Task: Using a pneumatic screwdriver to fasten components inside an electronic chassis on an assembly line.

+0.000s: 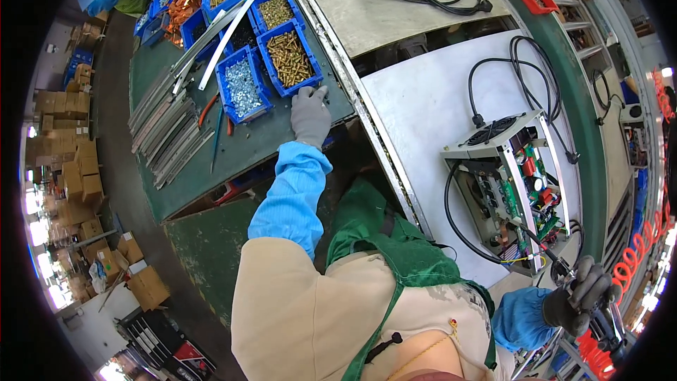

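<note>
My left hand (310,116), in a grey glove, rests on the green bench top at the near edge of a blue bin of brass-coloured screws (289,58). Its fingers are bent and closed by some small dark bits; what they pinch, if anything, is hidden. Beside it stands a blue bin of silvery fasteners (243,89). At the lower right, my right hand (577,298) is wrapped round a black and silver air tool (612,321), seen only in part, near a red coiled hose (627,268). An opened metal-framed device (511,187) with circuit boards stands left of and beyond that hand.
Long grey metal strips (166,134) and orange-handled pliers (207,111) lie on the left bench. More blue bins (275,10) stand behind. Black cables (518,63) loop over the white worktop (416,99). Another person's sleeve (102,0) shows at the far left.
</note>
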`<state>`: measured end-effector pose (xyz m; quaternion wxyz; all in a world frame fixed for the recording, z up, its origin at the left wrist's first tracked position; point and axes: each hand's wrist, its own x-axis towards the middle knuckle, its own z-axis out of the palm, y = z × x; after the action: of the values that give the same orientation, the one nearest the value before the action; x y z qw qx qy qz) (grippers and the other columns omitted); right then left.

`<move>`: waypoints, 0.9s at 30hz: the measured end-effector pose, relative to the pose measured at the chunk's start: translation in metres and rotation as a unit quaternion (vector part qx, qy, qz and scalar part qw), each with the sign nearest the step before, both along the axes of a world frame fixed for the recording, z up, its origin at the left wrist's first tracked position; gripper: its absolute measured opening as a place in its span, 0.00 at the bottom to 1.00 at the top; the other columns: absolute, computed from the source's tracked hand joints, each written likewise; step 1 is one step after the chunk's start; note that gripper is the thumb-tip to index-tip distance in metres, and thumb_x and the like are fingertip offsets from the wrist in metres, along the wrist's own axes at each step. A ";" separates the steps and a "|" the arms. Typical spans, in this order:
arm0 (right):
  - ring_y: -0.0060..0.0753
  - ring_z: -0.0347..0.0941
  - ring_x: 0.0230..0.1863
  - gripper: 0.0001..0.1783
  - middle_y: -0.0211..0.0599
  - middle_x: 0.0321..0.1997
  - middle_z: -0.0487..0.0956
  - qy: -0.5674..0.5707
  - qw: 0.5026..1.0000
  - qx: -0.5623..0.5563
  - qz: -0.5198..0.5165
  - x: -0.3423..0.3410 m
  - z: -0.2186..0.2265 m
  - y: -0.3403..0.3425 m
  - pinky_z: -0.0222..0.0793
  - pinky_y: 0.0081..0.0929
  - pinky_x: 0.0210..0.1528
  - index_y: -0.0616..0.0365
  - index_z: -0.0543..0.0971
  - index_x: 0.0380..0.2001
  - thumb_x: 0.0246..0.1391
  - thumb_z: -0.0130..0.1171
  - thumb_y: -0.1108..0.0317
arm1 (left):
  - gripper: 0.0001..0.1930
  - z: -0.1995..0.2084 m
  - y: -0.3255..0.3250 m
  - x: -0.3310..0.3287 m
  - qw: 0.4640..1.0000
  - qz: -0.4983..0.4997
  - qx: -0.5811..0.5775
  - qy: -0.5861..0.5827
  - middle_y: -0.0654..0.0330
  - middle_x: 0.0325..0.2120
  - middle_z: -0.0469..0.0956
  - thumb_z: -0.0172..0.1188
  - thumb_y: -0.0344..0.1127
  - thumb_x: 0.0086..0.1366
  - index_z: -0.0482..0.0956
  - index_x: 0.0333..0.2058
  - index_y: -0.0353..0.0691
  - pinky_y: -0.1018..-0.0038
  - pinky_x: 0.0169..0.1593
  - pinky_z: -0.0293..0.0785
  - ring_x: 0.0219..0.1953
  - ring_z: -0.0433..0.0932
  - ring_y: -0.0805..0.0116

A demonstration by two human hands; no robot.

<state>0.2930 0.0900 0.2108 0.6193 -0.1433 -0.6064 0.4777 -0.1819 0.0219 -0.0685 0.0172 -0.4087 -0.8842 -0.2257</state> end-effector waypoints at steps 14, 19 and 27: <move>0.12 0.71 0.19 0.32 0.14 0.18 0.74 -0.006 0.985 0.080 0.150 0.034 0.022 0.031 0.60 0.16 0.30 0.48 0.74 0.47 0.35 0.76 0.66 | 0.08 -0.004 -0.008 -0.018 0.984 -0.166 0.064 0.013 0.58 0.34 0.74 0.58 0.33 0.59 0.80 0.38 0.50 0.65 0.43 0.72 0.39 0.74 0.55; 0.17 0.76 0.21 0.31 0.17 0.16 0.75 -0.033 0.981 0.118 0.151 0.007 0.033 0.039 0.66 0.18 0.30 0.49 0.70 0.51 0.43 0.73 0.66 | 0.09 0.003 -0.004 -0.028 0.973 -0.233 0.006 0.005 0.57 0.34 0.74 0.57 0.31 0.60 0.77 0.40 0.44 0.64 0.42 0.73 0.39 0.74 0.55; 0.16 0.74 0.21 0.33 0.18 0.21 0.75 0.019 0.991 0.111 0.079 -0.047 0.032 0.047 0.62 0.19 0.31 0.48 0.69 0.52 0.44 0.74 0.61 | 0.12 0.147 0.092 0.114 0.814 -0.338 0.186 -0.435 0.59 0.32 0.79 0.62 0.28 0.59 0.76 0.42 0.37 0.75 0.38 0.75 0.31 0.78 0.72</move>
<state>0.2457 0.1375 0.2429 0.6034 -0.0164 -0.6532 0.4571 -0.0680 0.1140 0.0785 -0.3708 -0.5300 -0.5470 -0.5314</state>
